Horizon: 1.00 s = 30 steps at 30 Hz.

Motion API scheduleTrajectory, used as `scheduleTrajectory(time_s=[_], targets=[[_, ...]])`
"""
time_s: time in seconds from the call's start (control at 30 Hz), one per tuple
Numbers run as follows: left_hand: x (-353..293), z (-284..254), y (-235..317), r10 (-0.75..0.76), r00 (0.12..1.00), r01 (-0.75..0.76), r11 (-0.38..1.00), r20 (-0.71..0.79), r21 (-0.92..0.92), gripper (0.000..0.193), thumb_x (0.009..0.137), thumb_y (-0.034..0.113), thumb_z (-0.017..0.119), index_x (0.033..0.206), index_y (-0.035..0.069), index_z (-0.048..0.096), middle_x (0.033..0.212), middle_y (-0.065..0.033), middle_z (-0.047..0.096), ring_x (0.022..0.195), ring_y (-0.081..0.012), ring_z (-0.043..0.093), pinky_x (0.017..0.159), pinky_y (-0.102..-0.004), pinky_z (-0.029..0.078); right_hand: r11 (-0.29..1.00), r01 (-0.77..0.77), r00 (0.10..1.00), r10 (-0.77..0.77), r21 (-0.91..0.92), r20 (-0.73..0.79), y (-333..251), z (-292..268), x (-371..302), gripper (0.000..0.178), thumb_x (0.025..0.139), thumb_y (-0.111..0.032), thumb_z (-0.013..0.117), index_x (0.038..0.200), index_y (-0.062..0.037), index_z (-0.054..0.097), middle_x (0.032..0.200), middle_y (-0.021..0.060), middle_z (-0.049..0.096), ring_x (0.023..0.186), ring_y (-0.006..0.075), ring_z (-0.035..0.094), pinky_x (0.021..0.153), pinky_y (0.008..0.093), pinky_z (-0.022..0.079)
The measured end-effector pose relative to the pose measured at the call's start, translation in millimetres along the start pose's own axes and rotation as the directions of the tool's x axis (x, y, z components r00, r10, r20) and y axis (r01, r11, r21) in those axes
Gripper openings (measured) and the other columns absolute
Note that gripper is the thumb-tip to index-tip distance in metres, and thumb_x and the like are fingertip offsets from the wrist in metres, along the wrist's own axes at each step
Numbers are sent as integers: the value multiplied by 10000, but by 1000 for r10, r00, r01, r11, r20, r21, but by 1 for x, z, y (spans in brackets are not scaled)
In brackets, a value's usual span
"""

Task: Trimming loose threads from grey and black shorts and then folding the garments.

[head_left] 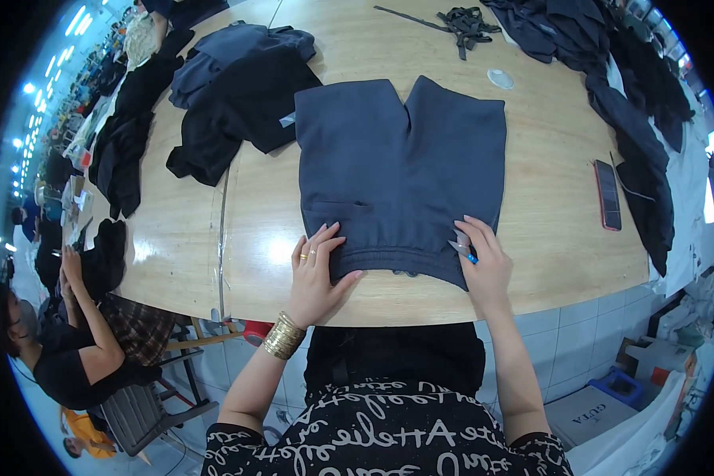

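Note:
Dark blue-grey shorts (401, 170) lie spread flat on the wooden table, legs pointing away and the gathered elastic waistband (385, 255) nearest me. My left hand (317, 266) rests at the left end of the waistband, fingers spread over the cloth and thumb along its edge. It wears rings and a gold bangle. At the right end, my right hand (481, 258) lies on the side of the shorts with its fingers curled. A small tool with silver points and a blue end (472, 258), resembling thread snips, is held in it.
Left of the shorts are a black garment (238, 103) and a blue-grey cloth pile (214, 59). A phone (608, 194), a white disc (500, 78) and tangled dark strips (468, 28) lie on the table (563, 159). A seated person (71, 349) works at left.

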State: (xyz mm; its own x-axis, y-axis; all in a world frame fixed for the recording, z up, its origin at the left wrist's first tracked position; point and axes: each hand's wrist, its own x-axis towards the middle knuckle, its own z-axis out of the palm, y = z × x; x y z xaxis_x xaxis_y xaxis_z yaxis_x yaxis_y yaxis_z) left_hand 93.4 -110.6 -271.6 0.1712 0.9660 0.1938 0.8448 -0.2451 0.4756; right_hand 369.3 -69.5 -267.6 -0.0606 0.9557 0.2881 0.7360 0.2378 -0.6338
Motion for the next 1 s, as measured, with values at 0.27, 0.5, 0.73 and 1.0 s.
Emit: scheduleTrajectory(time_s=[0.27,0.5,0.73,1.0], targets=[[3,-2,4,12,1000,-12,999,9,38,502,771,348,692,1143,63,511,1358,-103,417,1298,-265,347,1078,-453,172,999,-39,999,40,37,-3,0,-3,2,346,713,44,611,1027,-99,633,1099,38,615,898,221,632,722,287,508],[-2,1,-2,2,999,-4,999,38,40,552,764,390,687,1166,58,506,1365,-110,406,1315,-275,320,1085,-466,157,999,42,998,-40,31,-57,4,6,-1,425,650,91,570,1022,-106,633,1107,19,612,699,173,629,601,263,496],[3,-7,-1,-63,986,27,975,-155,-222,498,804,272,666,1221,63,490,1347,-113,426,1284,-260,358,1077,-449,187,999,-8,1000,9,35,-8,3,0,1,386,695,86,593,1040,-84,629,1112,56,609,854,205,643,719,275,527],[40,3,-7,-31,998,38,988,-49,151,456,866,249,568,1289,111,466,1340,-68,449,1263,-253,383,1053,-539,189,997,57,997,-53,59,-64,0,3,2,447,628,98,567,1027,-96,626,1096,33,608,674,157,610,600,267,495]])
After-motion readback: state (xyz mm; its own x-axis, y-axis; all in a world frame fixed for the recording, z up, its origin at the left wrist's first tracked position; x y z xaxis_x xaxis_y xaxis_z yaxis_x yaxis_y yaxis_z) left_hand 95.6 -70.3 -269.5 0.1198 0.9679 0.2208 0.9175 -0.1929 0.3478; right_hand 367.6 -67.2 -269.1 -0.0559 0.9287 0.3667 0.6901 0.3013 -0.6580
